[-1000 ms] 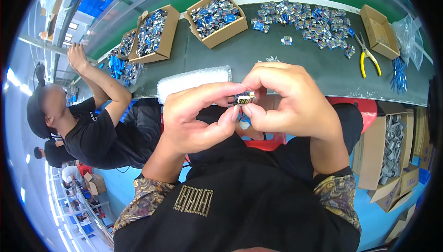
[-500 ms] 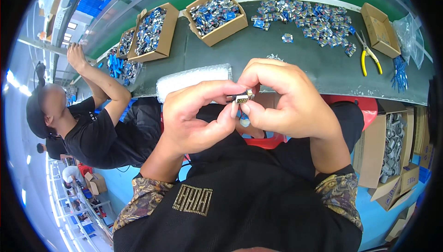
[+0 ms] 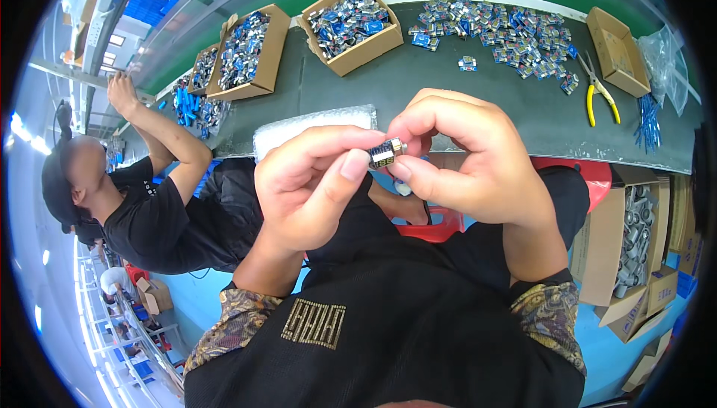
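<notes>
both hands pinch small part (image 3: 386, 153): left hand (image 3: 310, 188) and right hand (image 3: 467, 158) closed on it, near belt (image 3: 418, 79) edge. brown boxes (image 3: 351, 27) of blue-silver parts on belt's far side; yellow pliers (image 3: 597, 94) right.

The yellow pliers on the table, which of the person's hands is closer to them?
Right. The right hand is below and left of the yellow pliers, apart from them. The left hand is farther left. Both pinch a small metal part.

Head-worn fisheye, looking down, hands close
</notes>
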A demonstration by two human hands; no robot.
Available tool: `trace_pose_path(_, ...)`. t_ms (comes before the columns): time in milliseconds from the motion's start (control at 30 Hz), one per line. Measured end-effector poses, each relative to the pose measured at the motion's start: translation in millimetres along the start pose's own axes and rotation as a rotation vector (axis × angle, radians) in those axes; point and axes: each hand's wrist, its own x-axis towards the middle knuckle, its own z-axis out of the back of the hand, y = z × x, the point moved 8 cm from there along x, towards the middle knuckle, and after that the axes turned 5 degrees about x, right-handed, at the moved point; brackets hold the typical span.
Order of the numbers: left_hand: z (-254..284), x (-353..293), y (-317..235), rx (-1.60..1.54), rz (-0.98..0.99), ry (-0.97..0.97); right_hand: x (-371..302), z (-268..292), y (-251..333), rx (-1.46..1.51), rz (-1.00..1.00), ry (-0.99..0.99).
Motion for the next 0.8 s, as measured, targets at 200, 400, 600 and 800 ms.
trace_pose_path(200, 0.9, 0.2, 2.4, -0.025, -0.036, -0.073, 1.0, 0.6, 11.3, -0.089, 0.101, -0.022)
trace_pose_path(400, -1.5, -1.5, 0.7, 0.001, -0.053, -0.066, 0.1, -2.0, 17.3, -0.207, 0.14, -0.049)
trace_pose_path(600, 0.3, -5.2, 2.2, 0.041, -0.072, -0.071, -0.3, -2.9, 21.0, -0.266, 0.193, -0.071)
trace_pose_path(800, -3.8, -2.3, -6.6, 0.226, -0.135, -0.031, -2.4, -2.5, 23.4, -0.319, 0.216, -0.076)
